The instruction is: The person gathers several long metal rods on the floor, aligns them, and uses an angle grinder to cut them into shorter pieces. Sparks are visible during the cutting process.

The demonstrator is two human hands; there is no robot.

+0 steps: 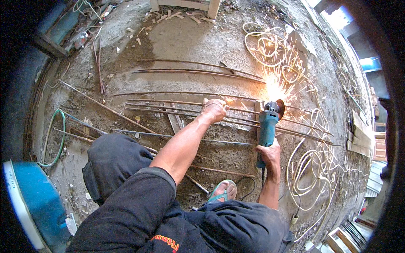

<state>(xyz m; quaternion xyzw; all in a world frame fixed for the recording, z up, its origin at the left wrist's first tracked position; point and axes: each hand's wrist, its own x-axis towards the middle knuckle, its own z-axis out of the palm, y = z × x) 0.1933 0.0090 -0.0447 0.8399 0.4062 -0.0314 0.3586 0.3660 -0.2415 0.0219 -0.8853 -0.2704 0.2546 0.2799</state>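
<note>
My right hand [270, 152] is wrapped round the body of a teal angle grinder [267, 128]. The grinder's disc [280, 109] meets a steel rod, and bright sparks [277, 86] spray away toward the far side. With closed fingers, my left hand [214, 110] grips a long rusty steel rod [168, 101] left of the grinder. Several similar rods lie roughly parallel across the ground, both beyond and nearer than the held one. A small block of wood [258, 106] sits under the rods beside the grinder's head. The exact contact of disc and rod is hidden by glare.
Loose pale cable [310, 168] lies in coils on the right, with another coil [265, 42] near the sparks. My sandalled foot [223, 192] is close below the rods. A blue tub [38, 202] stands at the lower left. A wooden frame [185, 5] stands at the far edge.
</note>
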